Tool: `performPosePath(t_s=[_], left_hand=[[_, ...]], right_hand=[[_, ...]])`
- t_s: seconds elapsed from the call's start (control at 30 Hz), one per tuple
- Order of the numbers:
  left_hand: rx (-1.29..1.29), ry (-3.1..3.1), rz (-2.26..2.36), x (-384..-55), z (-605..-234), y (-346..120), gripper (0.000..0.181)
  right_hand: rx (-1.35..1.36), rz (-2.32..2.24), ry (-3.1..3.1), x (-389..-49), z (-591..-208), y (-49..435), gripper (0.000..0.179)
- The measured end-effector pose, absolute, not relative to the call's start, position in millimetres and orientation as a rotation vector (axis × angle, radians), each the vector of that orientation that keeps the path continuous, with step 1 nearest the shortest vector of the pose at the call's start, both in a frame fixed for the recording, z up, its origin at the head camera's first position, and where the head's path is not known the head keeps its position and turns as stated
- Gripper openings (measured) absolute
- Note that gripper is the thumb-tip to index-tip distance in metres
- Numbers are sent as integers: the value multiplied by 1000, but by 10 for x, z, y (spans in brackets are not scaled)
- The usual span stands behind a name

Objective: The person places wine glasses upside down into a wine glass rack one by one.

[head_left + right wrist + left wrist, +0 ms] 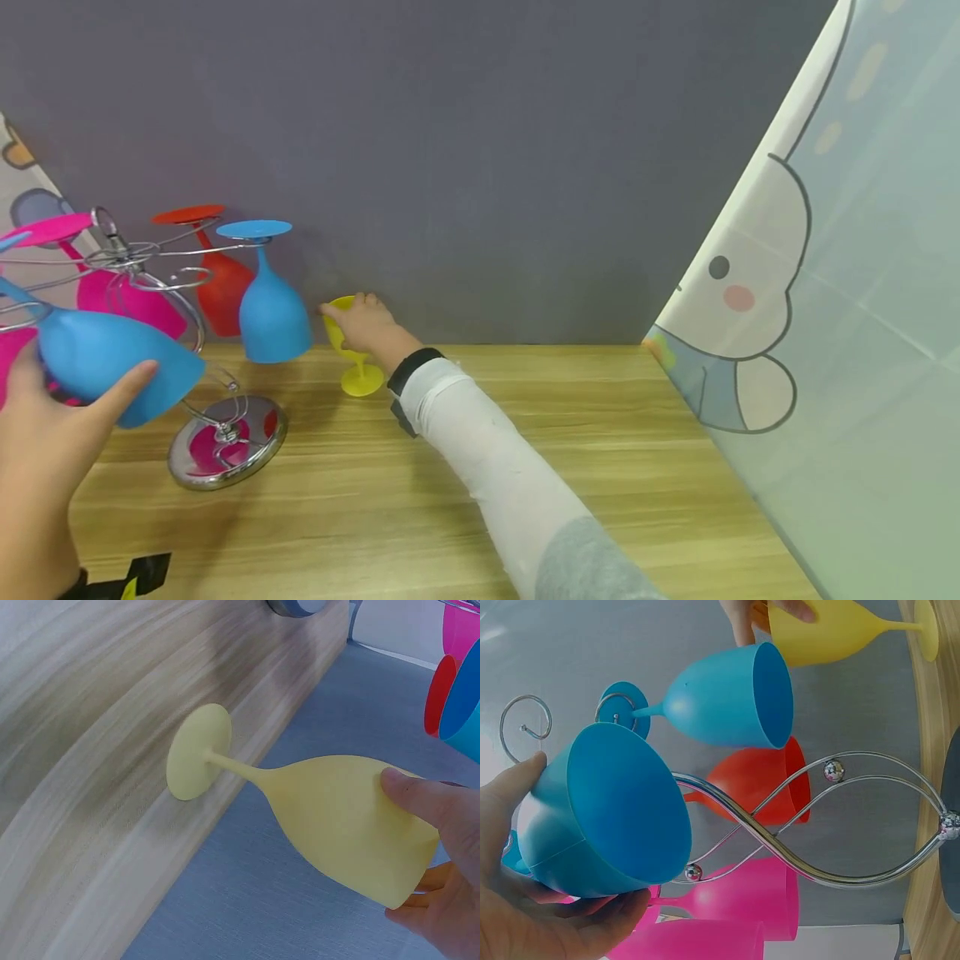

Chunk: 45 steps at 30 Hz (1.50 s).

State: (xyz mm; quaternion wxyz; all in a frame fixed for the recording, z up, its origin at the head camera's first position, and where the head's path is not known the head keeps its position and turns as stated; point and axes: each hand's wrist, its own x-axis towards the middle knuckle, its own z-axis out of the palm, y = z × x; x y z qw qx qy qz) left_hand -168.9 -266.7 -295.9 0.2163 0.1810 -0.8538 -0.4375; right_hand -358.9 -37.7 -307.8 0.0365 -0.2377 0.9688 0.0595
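Observation:
At the left of the head view my left hand (pixel 45 446) grips the bowl of a blue goblet (pixel 105 354) between thumb and fingers. This goblet hangs tilted, its stem at a wire loop of the metal rack (pixel 198 321); in the left wrist view its open mouth (pixel 634 814) faces the camera. Farther back, my right hand (pixel 367 321) holds a yellow goblet (pixel 362 381) by the bowl near its rim. The right wrist view shows thumb and fingers on opposite sides of the yellow bowl (pixel 341 825), with its round foot (pixel 196 754) at the wooden tabletop.
Upside down on the rack hang another blue goblet (pixel 273 312), a red goblet (pixel 222 287) and pink goblets (pixel 123 300). The rack's round chrome base (pixel 262 454) stands on the wooden table (pixel 360 517). A grey wall (pixel 487 167) rises behind, with a cartoon-printed panel (pixel 840 333) at right.

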Motion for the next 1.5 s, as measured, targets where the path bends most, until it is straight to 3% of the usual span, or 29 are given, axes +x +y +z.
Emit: performPosePath(t_s=[0.33, 0.97, 1.5], left_hand=[[514, -2480, -1173, -1668, -2855, -2621, 100], [632, -2281, -1297, -1690, -3028, -2394, 102], [521, -2333, -1168, -1595, -3080, -2379, 101]], right_hand=[[-709, 251, 2977, -3647, -3097, -320, 75], [-693, 279, 2975, -3632, -3064, -146, 73], [-679, 360, 2995, -3616, -3072, -166, 73]])
